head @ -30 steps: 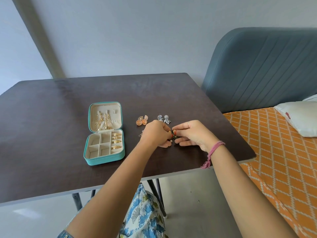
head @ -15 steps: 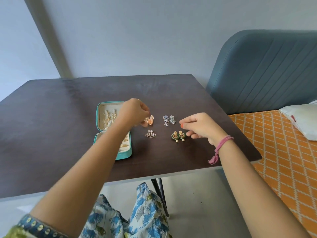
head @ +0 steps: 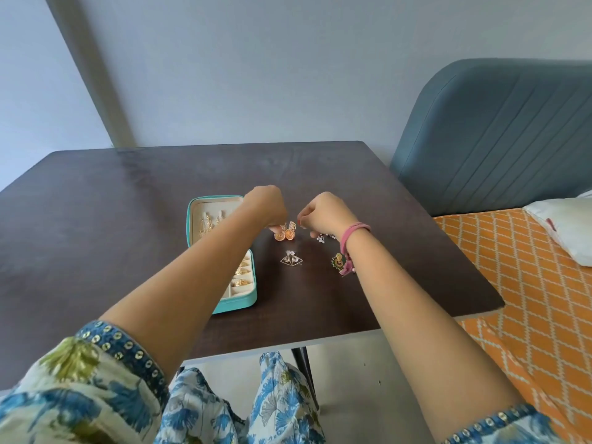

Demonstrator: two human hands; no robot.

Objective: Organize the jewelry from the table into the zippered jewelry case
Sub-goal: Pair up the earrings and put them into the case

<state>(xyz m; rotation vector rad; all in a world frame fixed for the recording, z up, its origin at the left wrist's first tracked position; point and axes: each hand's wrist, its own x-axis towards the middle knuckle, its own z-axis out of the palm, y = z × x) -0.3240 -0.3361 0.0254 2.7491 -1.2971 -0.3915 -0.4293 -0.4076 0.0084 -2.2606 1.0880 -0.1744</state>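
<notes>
An open teal jewelry case [head: 237, 301] lies on the dark bench [head: 128, 200], its lid laid flat on the far side with gold earrings hanging in it, and gold rings seated in the near tray's right-hand slots. The left forearm crosses over the case and hides much of it.

Just right of the case, the left hand [head: 266, 205] reaches down with curled fingers to a pair of orange fan-topped earrings [head: 284, 232]; its fingertips touch the left one, though a firm pinch cannot be told from this angle. Further right of the case, the right hand [head: 323, 213] hovers with fingers bent, thumb and forefinger close together above a small silver earring pair [head: 321, 238], which lies mostly hidden beneath it; whether it holds anything cannot be told.

Nearer the person than the orange pair, a triangular wire earring pair [head: 291, 259] with clear stones lies apart from both hands. Right of that, a green-and-gold earring pair [head: 337, 261] sits partly behind the right wrist and its pink band [head: 349, 233].
</notes>
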